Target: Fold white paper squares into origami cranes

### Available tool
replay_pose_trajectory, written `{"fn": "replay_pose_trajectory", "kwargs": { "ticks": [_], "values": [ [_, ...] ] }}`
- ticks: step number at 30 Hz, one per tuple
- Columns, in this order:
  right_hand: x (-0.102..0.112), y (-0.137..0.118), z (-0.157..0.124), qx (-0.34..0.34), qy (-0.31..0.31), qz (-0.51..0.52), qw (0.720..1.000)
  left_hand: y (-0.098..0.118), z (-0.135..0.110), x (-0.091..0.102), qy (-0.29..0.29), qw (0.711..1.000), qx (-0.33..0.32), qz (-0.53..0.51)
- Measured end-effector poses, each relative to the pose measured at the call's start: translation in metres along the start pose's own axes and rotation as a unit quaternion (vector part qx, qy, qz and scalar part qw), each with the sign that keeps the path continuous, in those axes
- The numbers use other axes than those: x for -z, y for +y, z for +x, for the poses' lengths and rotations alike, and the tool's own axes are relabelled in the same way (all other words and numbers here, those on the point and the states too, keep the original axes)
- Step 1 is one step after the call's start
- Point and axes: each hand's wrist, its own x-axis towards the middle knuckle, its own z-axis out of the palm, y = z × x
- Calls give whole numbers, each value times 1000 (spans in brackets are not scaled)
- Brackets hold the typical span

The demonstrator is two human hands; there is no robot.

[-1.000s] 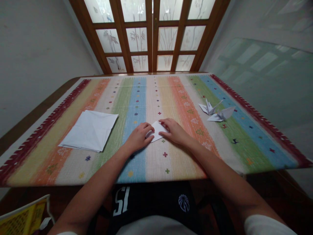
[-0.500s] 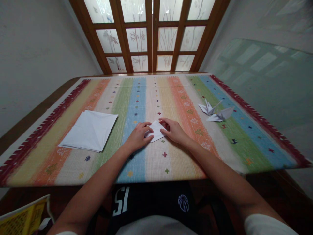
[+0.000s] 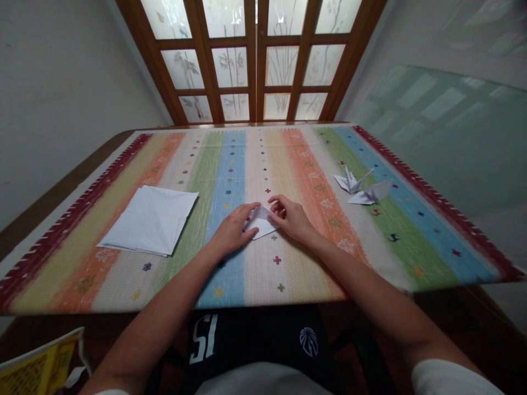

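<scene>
Paper (image 3: 258,225): small, white, folded, creased diamond.

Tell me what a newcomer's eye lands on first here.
The brightly striped tablecloth fills the view. At its middle, the left hand and right hand meet on a small folded white paper. Two paper cranes sit to the right, a stack of white sheets to the left.

Pale walls (image 3: 61,82), wood-framed frosted-glass doors (image 3: 255,60) — daylight behind — beyond a table (image 3: 49,203) under a striped cloth (image 3: 255,148)
</scene>
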Motion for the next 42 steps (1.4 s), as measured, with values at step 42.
{"fn": "replay_pose_trajectory", "kwargs": {
  "ticks": [42],
  "values": [
    [13,-6,-3,-6,-100,-31,994,-3,0,-1,9,999,-18,45]
  ]
}}
